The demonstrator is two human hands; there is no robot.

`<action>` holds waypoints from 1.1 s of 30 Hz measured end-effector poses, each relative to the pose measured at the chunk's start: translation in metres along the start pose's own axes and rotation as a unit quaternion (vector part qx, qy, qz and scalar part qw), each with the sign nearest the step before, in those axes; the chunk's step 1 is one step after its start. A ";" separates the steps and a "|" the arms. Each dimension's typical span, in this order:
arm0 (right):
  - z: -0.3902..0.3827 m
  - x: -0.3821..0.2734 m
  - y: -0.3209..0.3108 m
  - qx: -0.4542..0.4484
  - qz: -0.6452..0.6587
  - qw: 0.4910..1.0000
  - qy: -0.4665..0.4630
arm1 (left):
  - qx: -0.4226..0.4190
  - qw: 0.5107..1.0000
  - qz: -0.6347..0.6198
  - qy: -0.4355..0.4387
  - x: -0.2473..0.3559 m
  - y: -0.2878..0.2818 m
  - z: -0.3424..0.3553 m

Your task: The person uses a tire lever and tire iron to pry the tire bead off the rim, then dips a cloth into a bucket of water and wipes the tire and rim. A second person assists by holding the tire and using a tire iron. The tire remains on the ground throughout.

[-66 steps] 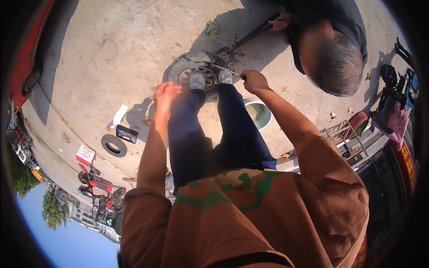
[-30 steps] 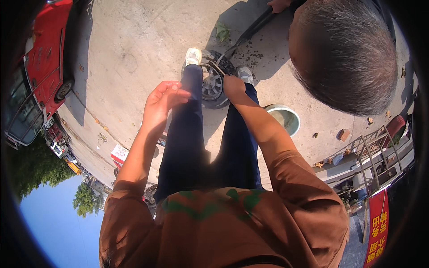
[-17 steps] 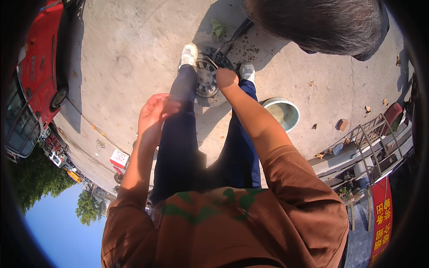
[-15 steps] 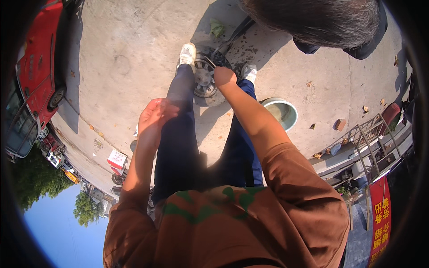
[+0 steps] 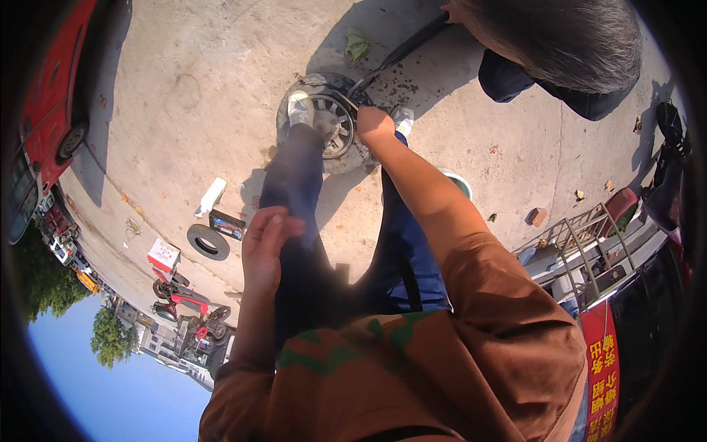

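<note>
My right hand (image 5: 374, 125) is closed on a metal bar (image 5: 346, 101) that reaches to the tyre on a spoked wheel (image 5: 334, 138), lying flat between my feet. My left foot (image 5: 300, 109) rests over the wheel's left side. My left hand (image 5: 269, 236) hangs beside my left thigh, fingers loosely curved and apart, holding nothing visible. At the upper right a grey-haired co-worker (image 5: 560, 40) in dark clothing bends over, their hand (image 5: 454, 14) on a long dark bar (image 5: 403, 50) that also reaches to the tyre. A basin (image 5: 462, 182) is partly hidden behind my right forearm.
A red car (image 5: 51, 110) stands at left. A loose tyre (image 5: 207, 241), black box (image 5: 227, 225), white object (image 5: 212, 195), carton (image 5: 163, 254) and red scooter (image 5: 188, 302) are at lower left. A brick (image 5: 537, 216) and metal rack (image 5: 589, 250) are at right.
My left hand has dropped from near the wheel to beside my thigh. My right hand stays on the bar. The co-worker's head has shifted up and their hand has come back into view.
</note>
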State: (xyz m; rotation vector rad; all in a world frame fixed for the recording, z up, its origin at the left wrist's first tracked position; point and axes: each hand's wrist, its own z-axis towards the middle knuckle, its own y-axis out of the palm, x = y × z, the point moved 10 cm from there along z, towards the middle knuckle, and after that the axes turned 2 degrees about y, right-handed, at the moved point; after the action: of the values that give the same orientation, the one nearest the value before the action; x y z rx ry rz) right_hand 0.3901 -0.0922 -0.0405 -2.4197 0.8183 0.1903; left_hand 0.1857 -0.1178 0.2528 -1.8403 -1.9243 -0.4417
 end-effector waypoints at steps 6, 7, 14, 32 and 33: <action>0.021 0.000 -0.020 0.032 -0.040 0.999 -0.013 | -0.035 0.999 -0.010 -0.017 0.005 -0.015 0.029; 0.024 0.000 -0.025 0.039 -0.047 0.998 -0.016 | -0.044 0.999 -0.015 -0.014 0.007 -0.018 0.033; 0.042 -0.031 -0.033 -0.041 -0.115 0.992 0.043 | -0.049 0.997 -0.008 -0.062 0.031 -0.053 0.081; 0.051 -0.049 -0.048 -0.050 -0.104 0.989 0.090 | -0.119 0.989 0.002 -0.086 0.054 -0.089 0.115; 0.051 -0.049 -0.049 -0.044 -0.114 0.988 0.089 | -0.135 0.987 -0.008 -0.082 0.053 -0.082 0.114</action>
State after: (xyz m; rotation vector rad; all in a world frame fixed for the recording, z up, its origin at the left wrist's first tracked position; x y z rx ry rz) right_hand 0.3824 -0.0060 -0.0445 -2.6177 0.6117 -0.0820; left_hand 0.0921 -0.0193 0.1893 -2.0904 -2.0731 -0.5976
